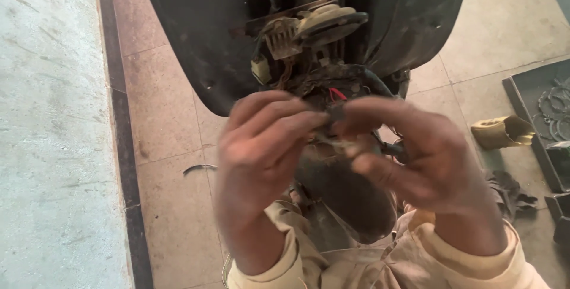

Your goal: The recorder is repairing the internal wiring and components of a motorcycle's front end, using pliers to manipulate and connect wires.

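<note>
Both my hands are raised close to the camera, fingertips meeting. My left hand [261, 152] and my right hand [409, 158] pinch a small dark connector [336, 113] on a bundle of wires, one of them red [337, 93]. Behind them is the open front of a scooter with black body panels [196, 34], a round horn [329, 22] and a finned metal part [279, 38]. A dusty black mudguard [347, 200] shows below my hands.
Tiled floor [172, 117] with a grey concrete strip [53, 129] on the left. A yellowish container [502, 132], a dark rag [510, 191] and a black tray of metal rings [549, 111] lie at right. A thin curved strip [199, 168] lies on the floor.
</note>
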